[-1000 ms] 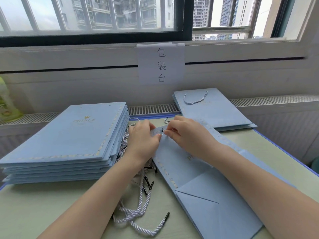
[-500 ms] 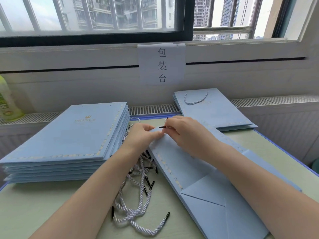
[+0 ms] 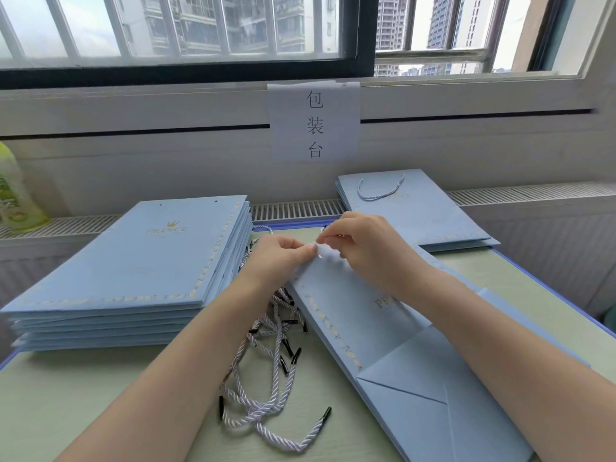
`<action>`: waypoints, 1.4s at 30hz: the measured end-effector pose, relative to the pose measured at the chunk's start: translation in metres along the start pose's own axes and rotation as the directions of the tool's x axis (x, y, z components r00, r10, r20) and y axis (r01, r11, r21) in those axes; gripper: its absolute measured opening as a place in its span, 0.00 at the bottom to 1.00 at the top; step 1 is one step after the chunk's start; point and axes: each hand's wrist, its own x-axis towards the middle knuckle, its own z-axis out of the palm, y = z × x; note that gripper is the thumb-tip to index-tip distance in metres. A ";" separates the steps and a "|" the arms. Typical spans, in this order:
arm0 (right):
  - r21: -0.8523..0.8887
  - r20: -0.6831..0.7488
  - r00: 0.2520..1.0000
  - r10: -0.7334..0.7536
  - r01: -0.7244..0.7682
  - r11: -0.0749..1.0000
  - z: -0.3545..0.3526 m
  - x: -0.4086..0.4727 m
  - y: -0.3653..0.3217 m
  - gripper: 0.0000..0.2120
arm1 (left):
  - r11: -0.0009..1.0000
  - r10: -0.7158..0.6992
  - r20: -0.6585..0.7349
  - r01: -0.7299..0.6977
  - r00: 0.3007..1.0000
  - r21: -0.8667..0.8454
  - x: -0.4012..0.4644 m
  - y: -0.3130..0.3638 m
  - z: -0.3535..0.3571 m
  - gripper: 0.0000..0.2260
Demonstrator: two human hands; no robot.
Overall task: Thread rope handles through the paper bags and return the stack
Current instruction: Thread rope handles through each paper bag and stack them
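A flat light-blue paper bag with a gold dotted border (image 3: 360,315) is laid on the pale green table (image 3: 66,395), its long axis running from the near right corner up and away to the left, so that its open top edge is met by both hands. That top edge is pinched by the left hand (image 3: 280,258), whose fingertips are pressed together just beside a small punched hole. Directly to the right of it, the right hand (image 3: 363,248) is curled over the same edge; a thin rope end seems to be nipped between its thumb and forefinger, though the tip itself cannot be made out clearly. The hole thus lies between the two grips, nearer the left fingertips.

A loose tangle of white twisted rope handles with black tips (image 3: 266,371) is spread left of the bag. An unthreaded stack of blue bags (image 3: 133,261) is set at the left, and a smaller finished pile with a rope loop showing (image 3: 413,208) at the far right.
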 end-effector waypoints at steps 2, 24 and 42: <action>0.131 0.009 1.000 0.011 -0.012 0.991 -0.003 -0.001 -0.004 0.10 | 1.000 0.002 -0.001 -0.002 1.000 -0.008 0.001 0.001 0.000 0.07; 0.047 -0.073 0.996 -0.047 0.050 0.998 -0.003 0.001 -0.007 0.01 | 0.976 0.148 -0.109 -0.163 0.983 -0.143 -0.001 0.001 0.004 0.14; 0.116 0.150 0.987 0.060 -0.078 0.990 -0.015 0.000 0.003 0.07 | 0.991 0.070 0.021 -0.067 0.997 -0.113 0.000 0.008 0.001 0.11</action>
